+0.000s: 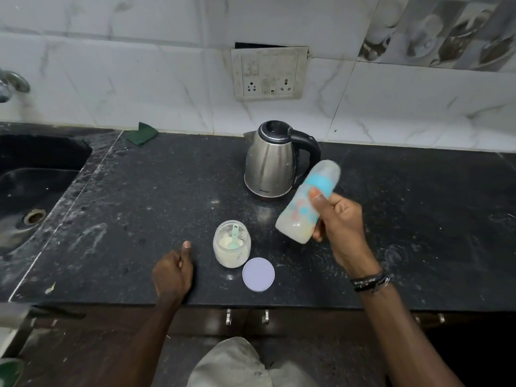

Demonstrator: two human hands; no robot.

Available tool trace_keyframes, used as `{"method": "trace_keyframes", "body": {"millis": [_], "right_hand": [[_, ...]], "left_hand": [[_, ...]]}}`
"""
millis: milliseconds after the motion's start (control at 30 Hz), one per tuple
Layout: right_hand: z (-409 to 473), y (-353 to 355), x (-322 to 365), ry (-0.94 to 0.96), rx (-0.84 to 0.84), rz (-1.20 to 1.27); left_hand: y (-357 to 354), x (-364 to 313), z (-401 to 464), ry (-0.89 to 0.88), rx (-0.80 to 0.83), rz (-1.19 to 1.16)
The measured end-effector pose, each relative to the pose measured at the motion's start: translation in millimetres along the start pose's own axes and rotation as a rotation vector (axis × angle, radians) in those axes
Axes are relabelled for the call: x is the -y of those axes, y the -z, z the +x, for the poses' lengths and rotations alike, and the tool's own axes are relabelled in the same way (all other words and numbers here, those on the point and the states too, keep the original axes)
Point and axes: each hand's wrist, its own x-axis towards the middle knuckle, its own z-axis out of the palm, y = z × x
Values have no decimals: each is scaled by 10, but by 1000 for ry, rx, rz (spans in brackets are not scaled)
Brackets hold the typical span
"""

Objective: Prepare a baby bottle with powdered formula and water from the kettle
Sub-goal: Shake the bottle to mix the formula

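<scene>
You're on the shaking step, right hand (339, 219) gripping the capped bottle (305, 203), left hand (173, 270) curled empty on the table (167, 191), so next just check it's mixed.

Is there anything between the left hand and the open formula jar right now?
Nothing visible. The left hand rests on bare counter just left of the formula jar. The jar's lid lies on the far side, toward the right hand holding the bottle.

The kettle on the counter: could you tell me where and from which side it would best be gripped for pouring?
Probably by the black handle of the kettle, coming from the right. The handle loops out on that side, the spout points left, and the steel body offers no hold. The right hand already grips the bottle; the left hand holds nothing.
</scene>
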Motion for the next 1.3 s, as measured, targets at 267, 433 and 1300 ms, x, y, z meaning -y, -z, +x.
{"method": "trace_keyframes", "body": {"millis": [267, 433, 1300], "right_hand": [[-6, -41, -25, 1, 16, 13], [49, -32, -8, 24, -269, 157], [85, 55, -25, -43, -110, 237]], "left_hand": [[6, -8, -4, 2, -6, -14], [7, 10, -11, -21, -3, -33], [-3, 2, 1, 15, 5, -14]]}}
